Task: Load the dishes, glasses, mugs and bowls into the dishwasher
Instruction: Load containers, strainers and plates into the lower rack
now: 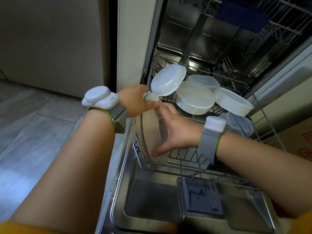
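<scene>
— Where is the beige plate [152, 132]?
— Upright on edge at the left front of the lower rack [185, 164], with both hands on it.
— How do they hold it?
— The left hand [135, 102] grips its top rim; the right hand [175, 130] is spread wide, fingers straight against its face.
— Behind the plate?
— A white lid [168, 82] and perforated strainers [195, 98].

Bare forearms, grey green-edged wrist straps [209, 144] carrying white pods [215, 124], yellow sleeve [16, 228]

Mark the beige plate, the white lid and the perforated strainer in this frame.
beige plate [148, 132]: head view, on its face.
white lid [167, 82]: head view, middle of its dome.
perforated strainer [196, 97]: head view, on its holed base.
</scene>
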Demonstrator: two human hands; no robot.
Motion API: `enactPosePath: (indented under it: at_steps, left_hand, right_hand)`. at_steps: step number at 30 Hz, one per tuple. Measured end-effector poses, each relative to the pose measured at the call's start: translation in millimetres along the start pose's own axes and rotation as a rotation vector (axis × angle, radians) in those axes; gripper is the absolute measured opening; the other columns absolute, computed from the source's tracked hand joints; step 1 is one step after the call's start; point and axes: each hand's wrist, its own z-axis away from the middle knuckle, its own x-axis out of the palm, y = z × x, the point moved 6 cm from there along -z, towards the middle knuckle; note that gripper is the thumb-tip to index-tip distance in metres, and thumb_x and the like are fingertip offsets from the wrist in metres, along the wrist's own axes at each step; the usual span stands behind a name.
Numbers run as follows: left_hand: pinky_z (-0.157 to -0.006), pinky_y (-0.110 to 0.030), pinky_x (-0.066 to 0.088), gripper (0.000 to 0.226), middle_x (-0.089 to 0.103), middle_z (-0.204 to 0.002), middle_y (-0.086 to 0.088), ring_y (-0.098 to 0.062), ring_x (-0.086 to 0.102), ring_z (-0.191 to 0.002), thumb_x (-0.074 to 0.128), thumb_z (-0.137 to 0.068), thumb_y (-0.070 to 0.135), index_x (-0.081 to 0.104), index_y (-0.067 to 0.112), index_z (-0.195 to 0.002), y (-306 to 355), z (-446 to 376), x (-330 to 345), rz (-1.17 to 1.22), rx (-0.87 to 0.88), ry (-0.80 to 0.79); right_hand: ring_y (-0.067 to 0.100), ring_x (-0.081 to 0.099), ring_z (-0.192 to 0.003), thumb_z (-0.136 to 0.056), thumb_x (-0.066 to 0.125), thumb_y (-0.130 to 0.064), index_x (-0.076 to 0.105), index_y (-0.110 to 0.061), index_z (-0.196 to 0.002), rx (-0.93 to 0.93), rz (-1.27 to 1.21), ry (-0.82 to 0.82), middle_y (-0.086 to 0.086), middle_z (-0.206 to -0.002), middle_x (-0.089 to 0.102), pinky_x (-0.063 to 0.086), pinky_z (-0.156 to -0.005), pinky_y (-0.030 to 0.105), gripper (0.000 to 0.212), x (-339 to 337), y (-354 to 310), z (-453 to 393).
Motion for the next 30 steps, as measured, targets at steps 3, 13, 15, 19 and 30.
enactPosePath:
  at_steps: [3,13,15,19,30]
  left_hand:
    - [-0.081,-0.026,0.036,0.061,0.055,-0.129,-0.006,-0.024,0.053,-0.114,0.058,-0.09,0.05,0.041,0.019,-0.14,0.6,1.2,1.7,-0.008,0.009,-0.016]
    - [-0.09,-0.03,0.037,0.045,0.054,-0.132,-0.014,-0.029,0.05,-0.119,0.038,-0.102,0.037,0.043,0.009,-0.137,-1.9,0.0,3.3,0.013,0.009,0.014]
    - [-0.09,-0.03,0.037,0.048,0.052,-0.133,-0.016,-0.03,0.049,-0.12,0.036,-0.103,0.037,0.038,0.007,-0.14,-1.3,2.3,3.8,0.019,0.006,0.008]
    - [-0.095,-0.032,0.037,0.054,0.049,-0.138,-0.016,-0.031,0.048,-0.124,0.038,-0.102,0.04,0.03,0.008,-0.144,-1.1,5.2,3.8,-0.04,0.007,-0.029]
    - [-0.098,-0.032,0.035,0.059,0.046,-0.143,-0.016,-0.029,0.045,-0.129,0.033,-0.101,0.046,0.023,0.013,-0.15,-6.9,12.3,4.7,0.012,-0.012,-0.049]
  right_hand:
    - [0.009,0.025,-0.137,-0.048,0.089,-0.057,0.002,-0.024,-0.153,0.042,-0.049,0.017,-0.014,-0.148,0.01,0.028,-0.113,0.025,0.141,-3.1,2.8,0.1]
    - [0.011,0.008,-0.147,-0.049,0.081,-0.07,-0.017,-0.032,-0.151,0.109,-0.094,-0.018,-0.015,-0.157,-0.019,0.02,-0.119,0.03,0.147,11.7,-0.3,-4.6]
    - [0.013,0.007,-0.148,-0.049,0.081,-0.07,-0.018,-0.031,-0.151,0.101,-0.078,-0.014,-0.013,-0.158,-0.019,0.02,-0.119,0.033,0.147,11.9,-0.7,-3.7]
    - [0.015,0.006,-0.148,-0.046,0.079,-0.07,-0.018,-0.032,-0.15,0.091,-0.06,0.0,-0.011,-0.159,-0.017,0.024,-0.118,0.035,0.148,11.6,-0.5,-3.5]
    - [0.013,0.005,-0.148,-0.052,0.086,-0.057,-0.021,-0.034,-0.15,0.04,-0.032,-0.004,-0.013,-0.157,-0.022,0.024,-0.118,0.033,0.147,10.0,-4.6,-0.4]
